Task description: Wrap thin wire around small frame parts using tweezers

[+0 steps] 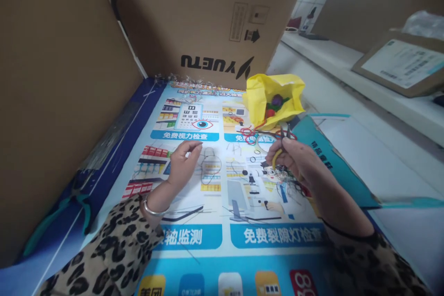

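Observation:
My left hand (183,163) hovers over a printed poster (222,236) that covers the table, its fingertips pinched together on a thin dark wire (208,166) that loops to the right. My right hand (294,159) is closed round yellow-handled pliers (281,145), whose dark tips point up toward a yellow plastic bag (274,97). The bag lies open and holds small red, purple and green pieces. Red and dark wire rings (250,135) lie on the poster just below the bag. Both sleeves are leopard print, and a silver bangle sits on my left wrist.
A large cardboard box marked YUETU (208,14) stands at the back, another cardboard panel (52,92) walls off the left. Teal-handled pliers (74,208) lie at the left edge. A flat carton (398,62) rests on a white ledge at right.

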Action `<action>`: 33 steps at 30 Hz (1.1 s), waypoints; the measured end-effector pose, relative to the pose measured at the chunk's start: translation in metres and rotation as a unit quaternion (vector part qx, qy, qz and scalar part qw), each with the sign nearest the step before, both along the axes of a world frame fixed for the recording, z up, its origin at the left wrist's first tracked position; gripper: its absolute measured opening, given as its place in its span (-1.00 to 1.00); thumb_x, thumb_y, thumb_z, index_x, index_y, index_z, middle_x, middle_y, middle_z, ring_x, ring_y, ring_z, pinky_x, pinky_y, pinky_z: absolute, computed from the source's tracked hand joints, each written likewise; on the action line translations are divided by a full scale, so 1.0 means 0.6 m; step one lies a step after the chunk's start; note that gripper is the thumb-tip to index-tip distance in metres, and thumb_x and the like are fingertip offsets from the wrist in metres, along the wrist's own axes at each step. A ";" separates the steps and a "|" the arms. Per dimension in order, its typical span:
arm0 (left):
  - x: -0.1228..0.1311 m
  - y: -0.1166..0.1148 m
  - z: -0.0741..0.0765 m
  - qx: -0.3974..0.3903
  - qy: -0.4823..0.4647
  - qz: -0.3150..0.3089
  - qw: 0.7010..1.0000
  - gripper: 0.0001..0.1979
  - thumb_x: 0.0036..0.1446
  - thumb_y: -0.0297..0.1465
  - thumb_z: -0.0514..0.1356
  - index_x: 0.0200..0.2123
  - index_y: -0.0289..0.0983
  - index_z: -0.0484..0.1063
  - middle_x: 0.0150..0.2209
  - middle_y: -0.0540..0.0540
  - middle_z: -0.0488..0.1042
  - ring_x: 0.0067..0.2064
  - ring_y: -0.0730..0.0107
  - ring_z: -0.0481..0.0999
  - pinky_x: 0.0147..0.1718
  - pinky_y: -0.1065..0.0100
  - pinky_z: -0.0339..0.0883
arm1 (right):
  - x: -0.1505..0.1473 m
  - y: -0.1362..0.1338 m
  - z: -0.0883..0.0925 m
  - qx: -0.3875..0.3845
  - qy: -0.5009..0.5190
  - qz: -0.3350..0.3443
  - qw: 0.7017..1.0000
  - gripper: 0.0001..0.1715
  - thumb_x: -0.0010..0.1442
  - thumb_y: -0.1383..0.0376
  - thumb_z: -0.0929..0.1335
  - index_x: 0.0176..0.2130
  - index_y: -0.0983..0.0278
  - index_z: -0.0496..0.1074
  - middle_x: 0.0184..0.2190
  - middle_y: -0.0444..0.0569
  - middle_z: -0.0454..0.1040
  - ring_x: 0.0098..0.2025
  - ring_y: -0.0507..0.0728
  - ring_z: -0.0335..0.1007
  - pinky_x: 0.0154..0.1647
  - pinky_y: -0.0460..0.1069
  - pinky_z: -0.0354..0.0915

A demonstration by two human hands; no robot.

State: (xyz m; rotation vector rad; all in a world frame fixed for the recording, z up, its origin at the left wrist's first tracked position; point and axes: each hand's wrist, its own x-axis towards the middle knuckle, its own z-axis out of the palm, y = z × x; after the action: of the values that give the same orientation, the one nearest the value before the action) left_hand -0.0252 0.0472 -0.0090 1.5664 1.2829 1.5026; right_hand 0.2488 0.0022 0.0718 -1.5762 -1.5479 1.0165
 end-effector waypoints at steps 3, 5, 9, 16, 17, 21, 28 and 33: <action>0.001 -0.005 0.006 0.017 0.042 -0.013 0.999 -0.86 0.03 -0.36 0.14 -0.34 -0.25 0.46 -0.34 -0.04 0.46 -0.26 0.42 0.43 -0.20 0.35 0.28 | 0.007 -0.008 -0.003 0.014 0.045 -0.051 0.998 -0.42 0.22 -0.01 -0.07 -0.21 0.27 0.25 -0.32 0.12 0.47 -0.29 0.13 0.44 -0.35 -0.01 0.32; 0.001 -0.007 0.008 0.021 0.063 -0.023 0.998 -0.87 0.03 -0.36 0.14 -0.34 -0.24 0.46 -0.35 -0.04 0.46 -0.27 0.42 0.43 -0.20 0.35 0.28 | 0.015 -0.013 -0.004 0.017 0.012 -0.067 0.998 -0.34 0.22 0.00 -0.18 -0.12 0.26 0.20 -0.21 0.19 0.46 -0.21 0.15 0.44 -0.34 0.00 0.31; 0.000 -0.007 0.005 0.030 0.089 -0.026 0.995 -0.86 0.02 -0.35 0.15 -0.34 -0.24 0.46 -0.35 -0.03 0.46 -0.27 0.40 0.43 -0.21 0.33 0.29 | 0.038 -0.021 -0.003 0.033 0.035 -0.097 0.994 -0.27 0.18 -0.01 -0.27 -0.02 0.25 0.09 -0.13 0.22 0.42 -0.19 0.16 0.44 -0.33 0.02 0.31; 0.000 -0.008 0.003 0.020 0.117 -0.047 0.992 -0.86 0.02 -0.35 0.15 -0.33 -0.23 0.45 -0.33 -0.02 0.46 -0.26 0.40 0.44 -0.19 0.33 0.29 | 0.068 -0.036 0.010 0.144 -0.041 -0.164 0.975 -0.22 0.14 -0.04 -0.31 0.00 0.24 0.04 -0.38 0.07 0.44 -0.51 0.09 0.39 -0.48 -0.03 0.27; 0.000 -0.009 0.003 0.021 0.123 -0.049 0.991 -0.86 0.02 -0.35 0.15 -0.33 -0.23 0.45 -0.33 -0.02 0.46 -0.26 0.40 0.44 -0.19 0.34 0.29 | 0.071 -0.038 0.014 0.154 -0.048 -0.175 0.971 -0.22 0.14 -0.02 -0.31 -0.01 0.24 0.06 -0.42 0.04 0.43 -0.56 0.07 0.35 -0.50 -0.03 0.25; 0.002 -0.012 0.006 0.037 0.146 -0.062 0.987 -0.88 0.02 -0.37 0.16 -0.33 -0.22 0.45 -0.33 0.00 0.46 -0.27 0.41 0.44 -0.20 0.36 0.29 | 0.090 -0.043 0.025 0.148 -0.109 -0.184 0.965 -0.31 0.21 -0.03 -0.16 -0.22 0.26 0.27 -0.60 -0.09 0.31 -0.61 0.03 0.24 -0.52 -0.06 0.19; 0.004 -0.012 0.011 0.051 0.177 -0.072 0.980 -0.88 0.02 -0.35 0.15 -0.35 -0.21 0.46 -0.36 0.00 0.48 -0.30 0.40 0.44 -0.25 0.36 0.30 | 0.113 -0.037 0.005 -0.005 -0.560 0.052 0.827 -0.53 0.12 -0.02 0.20 -0.31 0.26 0.45 -0.42 0.00 0.43 -0.35 0.11 0.29 -0.38 -0.05 0.07; 0.002 -0.010 0.010 0.035 0.163 -0.062 0.984 -0.87 0.01 -0.34 0.15 -0.36 -0.21 0.46 -0.36 0.01 0.48 -0.29 0.40 0.45 -0.24 0.36 0.31 | 0.087 -0.028 -0.020 0.010 -0.668 0.052 0.742 -0.66 0.15 0.13 0.23 -0.26 0.26 0.48 -0.28 0.11 0.42 -0.17 0.22 0.22 -0.21 0.05 0.00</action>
State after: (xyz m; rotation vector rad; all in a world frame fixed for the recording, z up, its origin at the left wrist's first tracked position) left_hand -0.0241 0.0409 -0.0033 1.9630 1.2897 1.2626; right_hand 0.3008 -0.0145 0.0600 -2.3711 -2.4829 -0.3612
